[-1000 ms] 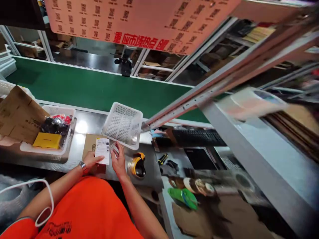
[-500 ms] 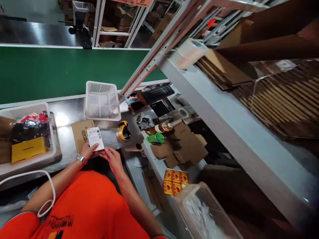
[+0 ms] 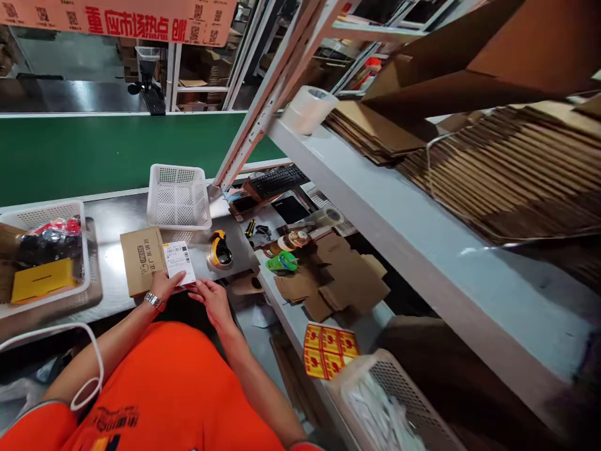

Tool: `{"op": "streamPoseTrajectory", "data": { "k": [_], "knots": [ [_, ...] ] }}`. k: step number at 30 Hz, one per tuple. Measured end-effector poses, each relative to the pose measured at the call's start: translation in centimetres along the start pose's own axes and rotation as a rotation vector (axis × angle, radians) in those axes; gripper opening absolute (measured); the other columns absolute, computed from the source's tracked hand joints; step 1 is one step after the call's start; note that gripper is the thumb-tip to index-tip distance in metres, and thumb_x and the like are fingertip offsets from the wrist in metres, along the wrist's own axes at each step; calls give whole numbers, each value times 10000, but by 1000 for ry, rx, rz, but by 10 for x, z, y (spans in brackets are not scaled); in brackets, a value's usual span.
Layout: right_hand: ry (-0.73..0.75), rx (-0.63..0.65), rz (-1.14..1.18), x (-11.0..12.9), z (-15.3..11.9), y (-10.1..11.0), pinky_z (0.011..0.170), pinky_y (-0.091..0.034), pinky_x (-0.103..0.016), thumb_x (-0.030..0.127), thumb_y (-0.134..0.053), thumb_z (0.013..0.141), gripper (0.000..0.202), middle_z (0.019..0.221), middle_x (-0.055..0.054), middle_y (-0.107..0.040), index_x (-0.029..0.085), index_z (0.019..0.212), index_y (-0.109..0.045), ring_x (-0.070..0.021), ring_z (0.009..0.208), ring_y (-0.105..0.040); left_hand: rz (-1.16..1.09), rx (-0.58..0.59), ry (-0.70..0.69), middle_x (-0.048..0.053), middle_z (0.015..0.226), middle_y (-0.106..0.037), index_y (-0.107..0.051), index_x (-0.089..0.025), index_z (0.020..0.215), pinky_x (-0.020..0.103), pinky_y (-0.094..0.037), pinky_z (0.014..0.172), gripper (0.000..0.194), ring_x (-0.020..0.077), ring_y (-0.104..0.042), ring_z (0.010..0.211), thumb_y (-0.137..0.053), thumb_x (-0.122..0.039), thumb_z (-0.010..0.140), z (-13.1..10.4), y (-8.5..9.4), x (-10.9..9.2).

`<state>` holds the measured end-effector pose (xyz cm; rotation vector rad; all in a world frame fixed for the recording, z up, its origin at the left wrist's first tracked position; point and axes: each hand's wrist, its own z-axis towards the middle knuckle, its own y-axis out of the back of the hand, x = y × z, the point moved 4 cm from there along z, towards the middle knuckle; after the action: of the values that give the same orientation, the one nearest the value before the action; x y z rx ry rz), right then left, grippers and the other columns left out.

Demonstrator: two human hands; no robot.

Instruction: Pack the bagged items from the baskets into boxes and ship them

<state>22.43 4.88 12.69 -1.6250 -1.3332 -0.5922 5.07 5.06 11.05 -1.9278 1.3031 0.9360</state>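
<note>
1. The left hand [image 3: 165, 285] pinches a white shipping label [image 3: 179, 262] at its lower left corner; its grip is closed on the label, thumb on top.
2. The right hand [image 3: 210, 299] rests just beside the label's lower right corner, fingertips [image 3: 196, 284] touching the edge. Whether this grip pinches the label or only steadies it cannot be told.
3. The label lies partly over the near right corner of a flat brown cardboard box [image 3: 139, 260] on the steel table [image 3: 110, 222]. The box looks closed, and the label appears not yet pressed flat, so the labelling seems under way rather than finished.
4. Behind the box stands an empty white perforated basket [image 3: 178, 197]. To its right lies a yellow tape dispenser [image 3: 219, 249].
5. At the far left a second white basket [image 3: 44, 216] holds a yellow packet [image 3: 41, 280] and dark bagged goods [image 3: 49, 241], apparently still unpacked.
6. A green conveyor belt [image 3: 94, 150] runs behind the table.
7. On the right, a shelf [image 3: 399, 213] carries stacked flat cardboard [image 3: 516, 175] and a clear tape roll [image 3: 307, 109].
</note>
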Motion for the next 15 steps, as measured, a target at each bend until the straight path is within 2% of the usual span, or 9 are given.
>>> {"op": "streamPoseTrajectory", "data": {
  "k": [6, 9, 11, 13, 14, 15],
  "knots": [
    [63, -15, -9, 10, -16, 48, 725, -654, -281, 579, -980, 656, 487, 929, -72, -846, 187, 927, -876, -199, 844, -786, 77, 38, -22, 163, 997, -844, -809, -79, 969, 278, -604, 587, 302, 214, -757, 724, -914, -315, 811, -20, -47, 15],
    [74, -23, 17, 10, -27, 73, 710, -647, -286, 578, -974, 661, 474, 903, -72, -840, 191, 918, -881, -205, 833, -781, 216, 86, -58, 170, 1043, -839, -802, -98, 1050, 308, -624, 625, 371, 251, -780, 796, -908, -367, 817, -33, -71, 26],
    [81, -44, 44, 8, -35, 91, 701, -644, -291, 579, -972, 651, 473, 900, -74, -836, 190, 904, -880, -217, 851, -783, 348, 16, -149, 202, 1227, -805, -774, -114, 1194, 372, -668, 767, 478, 301, -795, 994, -900, -372, 812, -43, -82, 31],
    [97, -75, 60, 5, -43, 111, 695, -643, -301, 587, -962, 653, 471, 892, -77, -831, 188, 888, -875, -231, 862, -782, 472, -73, -322, 238, 1426, -714, -753, -122, 1279, 450, -646, 995, 568, 347, -728, 1263, -899, -376, 793, -55, -94, 31],
    [110, -87, 55, 4, -47, 120, 697, -643, -309, 595, -951, 663, 468, 881, -77, -828, 189, 882, -873, -234, 857, -780, 526, -62, -421, 238, 1469, -687, -767, -131, 1266, 471, -605, 1092, 553, 350, -687, 1344, -888, -400, 798, -62, -102, 31],
    [123, -93, 42, 4, -52, 129, 700, -643, -316, 604, -938, 678, 464, 867, -78, -824, 190, 876, -870, -234, 843, -776, 571, 5, -508, 224, 1459, -698, -794, -145, 1216, 475, -570, 1150, 496, 342, -678, 1363, -859, -441, 823, -70, -112, 32]
  ]
}}
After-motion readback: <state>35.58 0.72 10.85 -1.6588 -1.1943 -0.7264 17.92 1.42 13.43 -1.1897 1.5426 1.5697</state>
